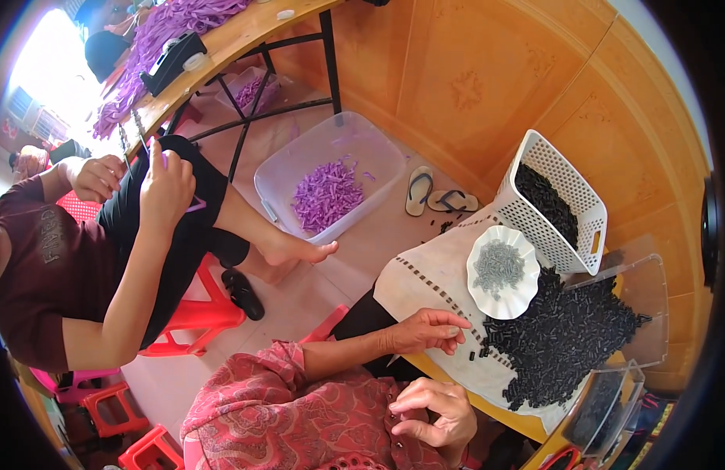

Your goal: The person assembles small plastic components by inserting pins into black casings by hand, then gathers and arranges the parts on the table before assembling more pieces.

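My left hand (427,330) hovers over the near edge of a pale cloth (433,286), its fingers curled and thumb close to the fingertips. Anything they hold is too small to make out. Closer to my body is my right hand (437,415), thumb and forefinger curved with their tips apart, in front of my red patterned shirt (300,415). On the cloth lies a spread pile of short black tube-like pieces (566,337). A white scalloped dish (521,304) of small grey, clear-looking pieces (499,268) rests against the pile.
Behind the pile, a white perforated basket (527,168) holds more black pieces. A clear container (652,313) lies at right. Flip-flops (419,192) and a clear tub (378,157) of purple strips occupy the floor. At left a co-worker's hands (167,188) work beside a wooden table (245,35).
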The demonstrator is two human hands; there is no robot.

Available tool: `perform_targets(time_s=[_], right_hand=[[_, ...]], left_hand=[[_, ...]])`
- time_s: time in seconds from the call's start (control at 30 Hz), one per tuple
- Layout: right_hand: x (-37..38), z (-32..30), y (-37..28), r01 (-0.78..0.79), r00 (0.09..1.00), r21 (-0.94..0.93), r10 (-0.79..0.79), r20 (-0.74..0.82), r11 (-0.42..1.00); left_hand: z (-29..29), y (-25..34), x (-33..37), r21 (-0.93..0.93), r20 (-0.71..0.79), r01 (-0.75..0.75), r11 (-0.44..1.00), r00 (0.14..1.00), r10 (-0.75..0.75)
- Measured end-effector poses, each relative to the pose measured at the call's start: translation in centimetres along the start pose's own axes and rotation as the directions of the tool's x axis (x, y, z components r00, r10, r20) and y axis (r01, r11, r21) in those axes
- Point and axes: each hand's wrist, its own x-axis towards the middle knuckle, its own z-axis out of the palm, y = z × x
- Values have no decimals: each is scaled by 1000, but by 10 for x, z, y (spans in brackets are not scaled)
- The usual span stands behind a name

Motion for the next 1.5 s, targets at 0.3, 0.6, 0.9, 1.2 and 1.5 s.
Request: perform_targets(time_s=[0.3,0.6,0.9,1.2,1.5], right_hand=[[-3,30,28,-174,982,-15,175,74,985],[-36,57,56,-283,958,-134,287,13,950],[-73,85,80,-342,940,-191,336,-62,920],[-61,104,77,-310,950,-313,303,-73,898],[-71,111,90,-310,950,-293,284,-127,905]], left_hand=[[-3,4,-2,49,-1,-48,998,999,48],[2,-2,3,41,69,-17,999,998,14],[11,1,-24,308,-179,-383,871,876,449],[-25,-2,-55,826,-173,-184,533,817,550],[-37,-23,-73,534,-263,42,844,957,119]])
